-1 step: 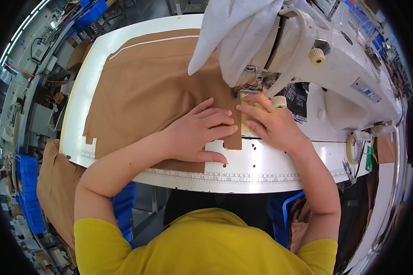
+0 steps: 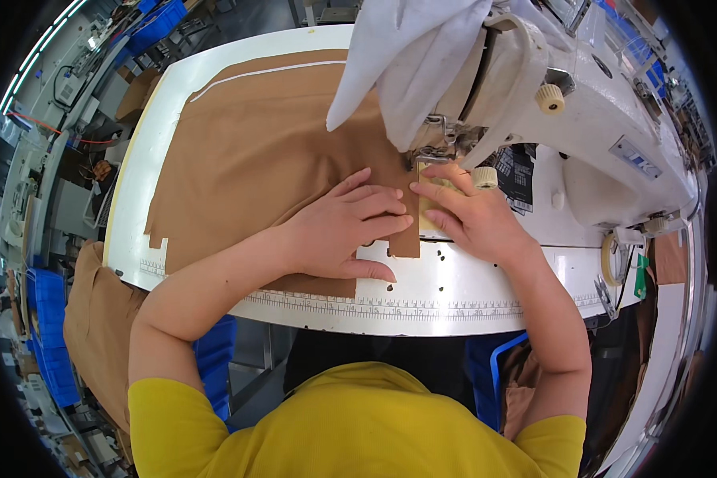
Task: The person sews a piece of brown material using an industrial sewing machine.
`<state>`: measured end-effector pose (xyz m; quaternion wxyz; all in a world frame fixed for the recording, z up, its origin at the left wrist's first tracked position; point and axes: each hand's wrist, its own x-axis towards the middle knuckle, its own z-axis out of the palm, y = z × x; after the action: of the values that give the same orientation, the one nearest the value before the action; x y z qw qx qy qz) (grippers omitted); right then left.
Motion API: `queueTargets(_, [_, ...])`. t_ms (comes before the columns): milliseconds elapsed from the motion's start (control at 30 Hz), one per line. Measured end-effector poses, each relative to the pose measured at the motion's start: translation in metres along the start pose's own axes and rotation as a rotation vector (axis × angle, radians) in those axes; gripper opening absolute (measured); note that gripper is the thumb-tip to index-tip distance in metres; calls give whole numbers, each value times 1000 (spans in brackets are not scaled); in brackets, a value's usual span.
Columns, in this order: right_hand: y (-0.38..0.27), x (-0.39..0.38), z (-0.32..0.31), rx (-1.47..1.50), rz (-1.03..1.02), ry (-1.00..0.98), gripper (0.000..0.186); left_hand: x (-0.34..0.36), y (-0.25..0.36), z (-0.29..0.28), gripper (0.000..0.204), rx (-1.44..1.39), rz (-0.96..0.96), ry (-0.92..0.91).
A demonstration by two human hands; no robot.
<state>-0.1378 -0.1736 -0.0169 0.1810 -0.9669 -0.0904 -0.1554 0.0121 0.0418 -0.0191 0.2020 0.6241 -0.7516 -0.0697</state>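
Note:
Brown fabric (image 2: 239,151) lies over the left part of the white sewing table, with a white strip along its far edge. Pressed flat on its right part is my left hand (image 2: 334,227), fingers spread and thumb reaching onto the bare tabletop. My right hand (image 2: 474,215) rests beside the fabric's right edge, close to the presser foot (image 2: 432,156) of the sewing machine (image 2: 581,111). Its fingers are apart, with the index fingertip at the fabric edge. The fabric's right strip runs up to the presser foot; the needle point cannot be made out.
A white cloth (image 2: 414,64) drapes over the machine head. Along the table's near edge runs a printed ruler (image 2: 398,309). Small thread snips (image 2: 607,296) and a tape roll (image 2: 613,259) sit at the right. More brown fabric (image 2: 99,327) hangs at the left, near blue bins (image 2: 52,334).
The brown fabric's near edge has slid very slightly away from me, toward the machine. Both hands stay in almost the same place.

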Motion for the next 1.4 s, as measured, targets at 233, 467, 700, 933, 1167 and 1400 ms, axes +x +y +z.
queueTargets(233, [1, 0, -2, 0, 11, -16, 34, 10, -21, -6, 67, 13, 21, 11])
queueTargets(467, [3, -1, 4, 28, 14, 55, 37, 21, -45, -10, 62, 3, 73, 38])
queueTargets(700, [7, -2, 5, 52, -67, 150, 30, 19, -26, -1, 49, 176, -19, 144])
queueTargets(933, [2, -4, -1, 52, -174, 119, 18, 18, 4, 7, 39, -197, -256, 255])
queueTargets(1167, [-5, -2, 2, -14, -200, 147, 21, 13, -14, 2, 34, -204, -231, 238])
queueTargets(1400, [-3, -3, 2, -3, -215, 152, 21, 23, -3, 8, 26, -76, -236, 269])
